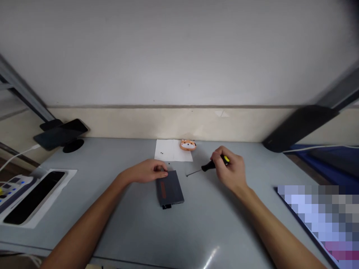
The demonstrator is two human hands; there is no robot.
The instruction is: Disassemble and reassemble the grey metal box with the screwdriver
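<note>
My right hand is closed round the handle of a black and yellow screwdriver, its shaft pointing left and down, with a small dark speck at the tip just over the grey table. My left hand rests at the upper left corner of a dark grey flat box, thumb on its top edge and fingers curled behind. An orange patch marks the box's left side, and a black tab sticks out at its bottom. Beyond the box lies white paper with tiny dark screws; another dark speck is on the table.
An orange animal-faced case sits on the paper's right side. At left are a phone on a stand, a black phone and a power strip. A black cylinder leans at right, near a pixelated screen.
</note>
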